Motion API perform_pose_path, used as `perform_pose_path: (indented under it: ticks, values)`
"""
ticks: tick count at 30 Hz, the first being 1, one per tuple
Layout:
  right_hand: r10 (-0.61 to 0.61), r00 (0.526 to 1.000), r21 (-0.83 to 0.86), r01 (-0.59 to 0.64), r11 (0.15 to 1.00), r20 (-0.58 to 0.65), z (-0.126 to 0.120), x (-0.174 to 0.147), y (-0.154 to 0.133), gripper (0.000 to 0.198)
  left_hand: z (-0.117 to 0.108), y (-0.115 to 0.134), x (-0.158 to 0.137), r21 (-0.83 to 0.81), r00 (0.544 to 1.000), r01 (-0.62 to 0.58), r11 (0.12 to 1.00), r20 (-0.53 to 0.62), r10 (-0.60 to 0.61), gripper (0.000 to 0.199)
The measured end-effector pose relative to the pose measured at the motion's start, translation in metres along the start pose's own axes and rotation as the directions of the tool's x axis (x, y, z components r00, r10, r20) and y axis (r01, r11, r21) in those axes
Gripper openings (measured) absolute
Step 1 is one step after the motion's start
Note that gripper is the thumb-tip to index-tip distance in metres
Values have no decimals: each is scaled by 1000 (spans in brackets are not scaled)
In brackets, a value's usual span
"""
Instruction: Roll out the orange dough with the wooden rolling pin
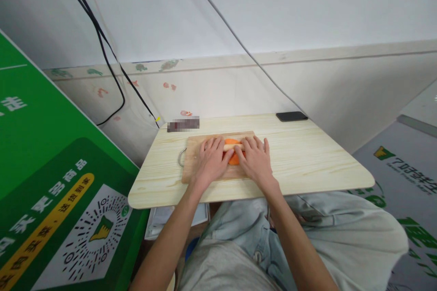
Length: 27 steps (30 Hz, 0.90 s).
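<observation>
Left hand and right hand lie on the rolling pin, fingers slightly spread, across the orange sheet on the cutting board, left-centre worktop — seemingly flattened already; rolling left, cannot tell.

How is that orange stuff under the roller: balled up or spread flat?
Spread flat, by the look of it: the orange piece lies low on the wooden board, showing beyond both long sides of the rolling pin.

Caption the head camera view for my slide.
Left hand and right hand on a rolling pin across a flat orange piece on a wooden board.
</observation>
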State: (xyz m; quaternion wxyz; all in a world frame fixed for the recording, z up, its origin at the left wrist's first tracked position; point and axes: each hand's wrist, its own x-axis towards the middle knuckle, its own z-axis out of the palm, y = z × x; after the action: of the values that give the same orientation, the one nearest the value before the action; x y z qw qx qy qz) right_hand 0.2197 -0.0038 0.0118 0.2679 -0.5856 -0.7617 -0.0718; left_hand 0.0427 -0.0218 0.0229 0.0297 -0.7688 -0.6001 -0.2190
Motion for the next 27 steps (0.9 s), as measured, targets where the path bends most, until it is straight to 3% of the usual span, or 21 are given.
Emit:
perform_pose_path:
  ticks: [5, 14, 23, 27]
  values:
    - [-8, 1000, 8, 8, 1000, 20, 0, 3, 3, 47, -2, 1, 8, -12, 1000, 26, 1000, 3, -26, 46]
    - [-3, 999, 12, 4, 1000, -53, -9, -45, -5, 53, 5, 6, -37, 13, 997, -33, 999, -71, 34, 53]
    - [14, 999, 18, -15, 1000, 38, 0, 5, 0, 48, 1, 2, 8, 2, 999, 40, 999, -9, -40, 48]
    - [26, 999, 37, -27, 999, 30, -1, 3, -1, 49, 0, 4, 8, -5, 998, 57, 998, -4, -58, 45]
